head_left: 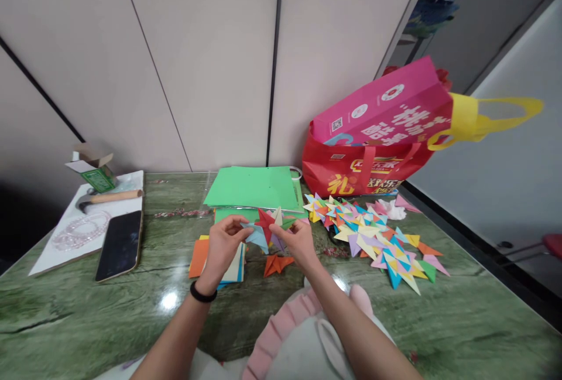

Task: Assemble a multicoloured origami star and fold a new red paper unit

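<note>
A multicoloured paper star (266, 228) with red, blue and cream points is held above the green marble table (88, 315). My left hand (223, 243) pinches its left side, a black band on the wrist. My right hand (298, 239) pinches its right side. Just below the hands lie an orange folded piece (276, 263) and a small stack of coloured paper squares (202, 255).
A pile of several finished paper stars (373, 236) lies at the right. Green paper sheets (252, 188) sit behind the hands. A red and pink bag (377, 134) stands at the back right. A phone (120, 244), a bracelet (81, 229), a hammer (109, 197) and a small box (94, 172) rest at the left.
</note>
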The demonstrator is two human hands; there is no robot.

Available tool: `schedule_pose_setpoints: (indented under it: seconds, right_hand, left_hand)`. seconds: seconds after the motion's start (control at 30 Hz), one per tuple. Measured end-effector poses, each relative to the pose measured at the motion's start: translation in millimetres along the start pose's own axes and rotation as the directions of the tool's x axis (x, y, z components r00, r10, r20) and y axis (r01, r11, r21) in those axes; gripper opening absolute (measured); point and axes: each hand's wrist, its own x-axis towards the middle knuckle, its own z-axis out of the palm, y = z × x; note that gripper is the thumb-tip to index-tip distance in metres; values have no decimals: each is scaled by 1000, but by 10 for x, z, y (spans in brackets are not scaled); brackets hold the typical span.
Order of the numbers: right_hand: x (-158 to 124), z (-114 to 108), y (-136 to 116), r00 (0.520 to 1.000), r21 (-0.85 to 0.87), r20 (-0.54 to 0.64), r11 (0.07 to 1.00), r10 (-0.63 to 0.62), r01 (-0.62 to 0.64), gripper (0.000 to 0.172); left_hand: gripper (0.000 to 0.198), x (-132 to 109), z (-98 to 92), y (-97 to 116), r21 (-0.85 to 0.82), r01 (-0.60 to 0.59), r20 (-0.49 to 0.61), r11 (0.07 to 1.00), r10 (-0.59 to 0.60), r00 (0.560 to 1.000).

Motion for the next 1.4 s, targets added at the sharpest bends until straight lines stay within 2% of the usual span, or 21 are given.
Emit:
schedule_pose_setpoints:
  seconds: [0.23, 0.47, 0.6, 0.7, 0.93, 1.17, 1.4]
  right_hand:
    - [-5, -2, -2, 1000, -11, 22, 1000, 9, -9, 29]
    - [-9, 23, 60, 981, 168, 159, 977, 108, -135, 33]
    - [7, 23, 82, 978, 208, 169, 965, 126, -160, 35]
    - [3, 21, 66, 962, 232, 194, 944, 193, -236, 38]
    - [-29, 39, 0, 938, 317, 211, 889, 274, -331, 36]
    - [-30, 38, -25, 948, 316, 201, 899, 248, -302, 37]
    - [-38, 37, -30, 946, 318, 209, 898, 247, -304, 37]
  left_hand:
    - [21, -26, 38, 19, 43, -7, -11, 999, 8, 1000]
    - [20, -75, 112, 61, 77, 11, -32, 997, -8, 999]
    - [21, -79, 125, 56, 25, 2, -34, 1000, -1, 999]
    - [24, -77, 124, 54, 5, -6, -33, 1000, 7, 999]
    - [18, -49, 100, 24, 49, -9, -8, 999, 9, 1000]
    - [19, -57, 110, 21, 95, 19, -33, 995, -16, 999]
    - [17, -50, 98, 10, 112, -25, -23, 993, 28, 999]
